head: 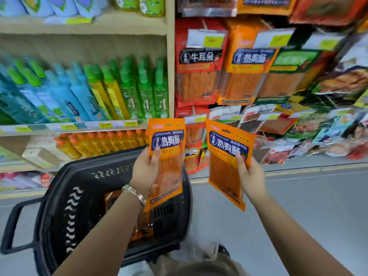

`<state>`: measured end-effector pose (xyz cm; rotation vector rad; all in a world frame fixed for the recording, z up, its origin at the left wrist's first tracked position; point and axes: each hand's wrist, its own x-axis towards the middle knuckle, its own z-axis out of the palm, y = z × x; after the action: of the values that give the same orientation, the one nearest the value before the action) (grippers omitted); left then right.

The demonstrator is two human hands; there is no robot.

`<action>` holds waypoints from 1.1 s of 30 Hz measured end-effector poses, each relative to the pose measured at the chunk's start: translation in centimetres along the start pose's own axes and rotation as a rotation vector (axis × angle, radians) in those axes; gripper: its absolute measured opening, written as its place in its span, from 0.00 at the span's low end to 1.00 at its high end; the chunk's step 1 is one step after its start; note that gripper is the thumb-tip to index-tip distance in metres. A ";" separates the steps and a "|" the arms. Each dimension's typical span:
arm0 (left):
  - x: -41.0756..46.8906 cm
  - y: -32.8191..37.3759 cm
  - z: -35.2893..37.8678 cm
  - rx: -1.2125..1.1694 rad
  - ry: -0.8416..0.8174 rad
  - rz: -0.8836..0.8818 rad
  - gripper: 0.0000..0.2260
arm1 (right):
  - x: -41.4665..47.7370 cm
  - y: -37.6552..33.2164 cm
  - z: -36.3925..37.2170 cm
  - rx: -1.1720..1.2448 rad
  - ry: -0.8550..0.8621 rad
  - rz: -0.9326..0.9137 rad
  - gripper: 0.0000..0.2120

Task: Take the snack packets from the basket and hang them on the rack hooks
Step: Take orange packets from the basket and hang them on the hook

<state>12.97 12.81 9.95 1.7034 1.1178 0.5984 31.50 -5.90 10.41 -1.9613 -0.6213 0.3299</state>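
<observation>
Shelves [83, 26] of bottles [79, 96] adjoin hanging snack packets [245, 76] above grey floor [318, 206].

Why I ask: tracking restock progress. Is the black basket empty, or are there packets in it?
Not empty: orange packets show inside the basket, low down near its bottom. How many there are, cannot tell.

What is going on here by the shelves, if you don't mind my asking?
A person is restocking hanging snacks. Their left hand grips the first orange packet and their right hand grips the second orange packet, both held upright. The black basket sits below the left arm with spare packets inside. Matching hanging packets are on display higher up; neither held packet is hung yet.
</observation>
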 end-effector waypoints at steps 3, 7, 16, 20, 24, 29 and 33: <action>-0.2 3.2 4.6 -0.014 0.012 0.098 0.08 | 2.2 0.6 -5.3 -0.006 -0.008 -0.084 0.10; 0.2 8.6 9.4 -0.039 0.126 0.158 0.04 | 6.1 0.8 -11.6 -0.027 -0.021 -0.151 0.10; 2.5 19.5 11.5 -0.271 0.356 0.259 0.11 | 15.3 -4.4 -19.7 0.011 0.180 -0.384 0.08; 4.1 24.5 10.8 -0.308 0.378 0.346 0.10 | 19.3 -8.1 -20.4 0.086 0.180 -0.473 0.09; 6.6 28.5 9.0 -0.396 0.376 0.438 0.08 | 23.0 -12.7 -20.8 0.165 0.188 -0.565 0.05; 9.6 32.7 7.2 -0.533 0.410 0.484 0.06 | 27.5 -18.4 -21.5 0.263 0.189 -0.601 0.07; 11.7 35.0 6.8 -0.582 0.466 0.538 0.07 | 30.7 -22.5 -21.1 0.319 0.202 -0.625 0.10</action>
<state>37.85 16.42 37.80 1.3625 0.6639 1.5553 60.85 3.48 41.20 -1.3895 -0.9425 -0.1506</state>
